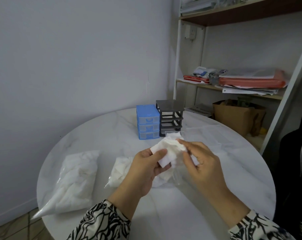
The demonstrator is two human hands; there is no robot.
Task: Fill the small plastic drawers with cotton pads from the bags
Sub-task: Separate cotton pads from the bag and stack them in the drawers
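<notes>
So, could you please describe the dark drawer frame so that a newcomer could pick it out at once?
Start at the round white marble table and look to its far edge near the shelving. Two small drawer units stand there side by side. The dark grey frame is the right one, its slots open with no drawers showing, unlike the blue unit with its drawers in place.

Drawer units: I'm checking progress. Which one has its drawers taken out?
The dark grey drawer unit: its frame slots stand empty. The blue drawer unit beside it has all three drawers in.
</notes>
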